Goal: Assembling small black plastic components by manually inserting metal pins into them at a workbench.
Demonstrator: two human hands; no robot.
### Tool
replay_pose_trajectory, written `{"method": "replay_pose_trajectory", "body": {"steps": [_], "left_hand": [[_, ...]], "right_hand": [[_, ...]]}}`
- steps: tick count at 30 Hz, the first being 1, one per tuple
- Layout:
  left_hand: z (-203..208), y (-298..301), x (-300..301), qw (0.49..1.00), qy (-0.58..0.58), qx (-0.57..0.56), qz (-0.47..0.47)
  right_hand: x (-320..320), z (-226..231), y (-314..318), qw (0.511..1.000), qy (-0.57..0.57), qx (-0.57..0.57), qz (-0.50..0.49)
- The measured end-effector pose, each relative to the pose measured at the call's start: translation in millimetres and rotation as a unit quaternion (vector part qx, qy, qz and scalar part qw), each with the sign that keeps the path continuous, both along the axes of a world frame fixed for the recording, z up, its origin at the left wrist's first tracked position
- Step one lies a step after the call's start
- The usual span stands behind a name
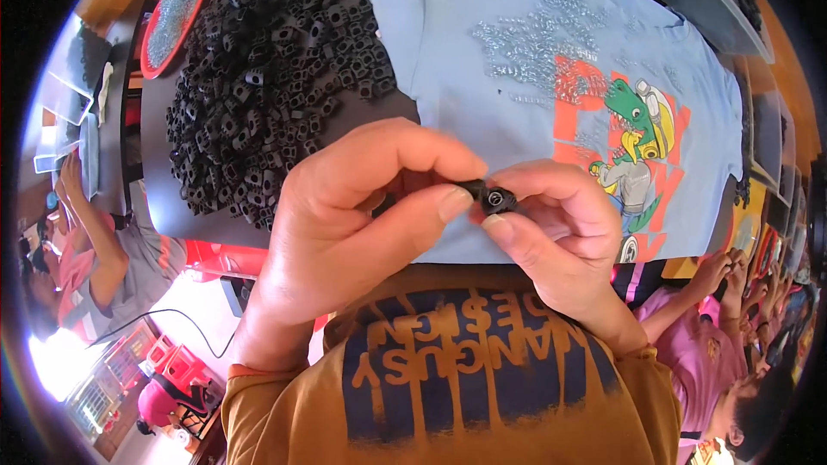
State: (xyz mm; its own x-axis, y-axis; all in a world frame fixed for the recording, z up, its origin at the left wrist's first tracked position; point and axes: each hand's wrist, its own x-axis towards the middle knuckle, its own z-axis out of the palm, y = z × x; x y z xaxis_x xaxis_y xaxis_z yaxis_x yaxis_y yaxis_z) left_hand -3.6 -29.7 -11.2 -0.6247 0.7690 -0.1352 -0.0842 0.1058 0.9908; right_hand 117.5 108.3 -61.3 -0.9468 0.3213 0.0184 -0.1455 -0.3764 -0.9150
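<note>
My left hand [349, 207] and my right hand [564, 228] meet in front of my chest, over the near edge of the table. Between the thumb and fingertips of my right hand sits a small black plastic part [499, 201] with a round opening facing up; something pale and curved shows inside it. My left thumb and index finger are pinched at its left side, on a dark bit that seems to belong to the same part. Whether it is a separate piece is hidden by my fingertips. To the left lies a large heap of similar black plastic parts [250, 103].
A light blue T-shirt [465, 77] with a dinosaur print covers the table's right side. Many tiny silvery metal pieces [538, 39] lie scattered on it. A red-rimmed round tray [202, 2] of such pieces stands far left. Other people sit at both sides.
</note>
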Motion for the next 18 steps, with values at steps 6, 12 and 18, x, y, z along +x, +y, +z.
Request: {"method": "replay_pose_trajectory", "body": {"steps": [6,12,18], "left_hand": [[-2.9,2.2,0.0,0.999,0.039,0.005,-0.014],[-2.2,1.8,-5.0,0.985,0.158,-0.026,-0.06],[6.0,6.8,2.6,0.92,0.375,-0.064,-0.095]], "right_hand": [[-0.6,-2.3,1.8,1.0,0.012,0.015,-0.007],[-2.6,-3.7,2.2,0.998,0.029,0.061,-0.017],[-1.7,-6.8,2.3,0.993,0.038,0.103,-0.042]]}}
